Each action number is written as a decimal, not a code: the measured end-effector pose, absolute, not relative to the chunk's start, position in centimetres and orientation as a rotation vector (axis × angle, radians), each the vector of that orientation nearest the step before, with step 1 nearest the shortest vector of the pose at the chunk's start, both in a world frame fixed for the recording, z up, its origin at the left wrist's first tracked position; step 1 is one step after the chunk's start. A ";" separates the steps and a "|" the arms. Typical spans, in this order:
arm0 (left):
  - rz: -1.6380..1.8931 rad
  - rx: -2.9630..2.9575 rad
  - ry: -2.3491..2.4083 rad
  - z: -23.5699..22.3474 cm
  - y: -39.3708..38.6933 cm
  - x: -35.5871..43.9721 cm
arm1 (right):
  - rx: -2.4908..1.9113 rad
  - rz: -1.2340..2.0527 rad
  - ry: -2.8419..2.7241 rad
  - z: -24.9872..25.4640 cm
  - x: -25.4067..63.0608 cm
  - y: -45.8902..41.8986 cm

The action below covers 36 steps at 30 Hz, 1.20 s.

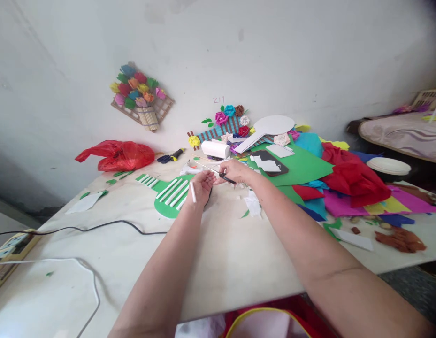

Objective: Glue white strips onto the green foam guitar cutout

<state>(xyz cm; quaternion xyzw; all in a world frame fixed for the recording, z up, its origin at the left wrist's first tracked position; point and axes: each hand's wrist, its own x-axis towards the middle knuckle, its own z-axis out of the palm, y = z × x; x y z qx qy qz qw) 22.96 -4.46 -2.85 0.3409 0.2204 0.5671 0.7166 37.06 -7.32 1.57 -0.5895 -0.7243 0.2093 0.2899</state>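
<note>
My left hand (pixel 201 186) is closed round a thin white paper strip (pixel 193 192) that hangs below my fingers. My right hand (pixel 235 171) grips a pair of scissors (pixel 218 173), blades pointing left towards the left hand. Both hands hover over a green guitar-shaped paper cutout (pixel 164 206) that carries several white strips. Small white paper scraps (pixel 253 204) lie just right of my hands on the white table (pixel 218 263).
Heaped coloured paper sheets (pixel 344 183) cover the table's right side. A red plastic bag (pixel 119 155) lies far left, a white roll (pixel 215 149) and paper flowers (pixel 228 117) by the wall. Black and white cables (pixel 94 228) cross the near left. A white plate (pixel 388 165) sits at right.
</note>
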 end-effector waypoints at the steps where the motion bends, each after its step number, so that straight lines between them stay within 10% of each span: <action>1: 1.250 0.722 0.510 -2.9 -4.5 23.0 | -1.579 0.576 -1.926 1.5 37.1 -7.3; 30: 1.362 0.455 0.509 -3.1 -3.6 22.3 | -2.177 -0.038 -2.015 0.1 36.3 -5.8; 36: 1.513 0.588 0.510 -3.3 -3.0 21.8 | -1.437 0.781 -1.946 2.5 32.2 -8.2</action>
